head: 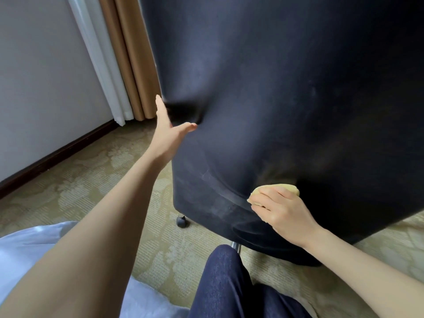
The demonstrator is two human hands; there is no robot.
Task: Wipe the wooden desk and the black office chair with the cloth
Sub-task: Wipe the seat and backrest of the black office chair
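Observation:
The back of the black office chair [275,99] fills the upper right of the head view, dusty and streaked. My left hand [167,129] grips its left edge, thumb on the back face and fingers wrapped out of sight round the side. My right hand [280,207] presses a folded yellow cloth [286,188] against the lower part of the chair back, fingers curled over it. Most of the cloth is hidden under that hand. The wooden desk is not in view.
A chair caster [182,221] and a chrome post [236,246] show below the seat shell on patterned carpet [91,180]. Tan curtain [128,65] and white sheer hang at the back left by a wall with dark skirting. My knee in dark jeans [229,283] is near.

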